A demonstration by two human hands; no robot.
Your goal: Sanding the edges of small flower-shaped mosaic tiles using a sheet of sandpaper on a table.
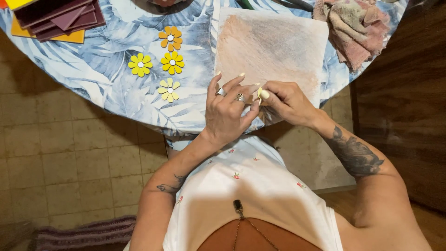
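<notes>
Small pale piece [261, 93]: pinched between left hand [227, 111] and right hand [288, 100], mostly covered by fingers, shape not readable
Stack of maroon and yellow sheets [55, 18]: cut off by top edge
Pinkish rag [355, 28]: top cut off
Dark tools [292, 3] at top edge: only ends visible, kind unclear
Round surface [107, 79]: far side out of frame
</notes>
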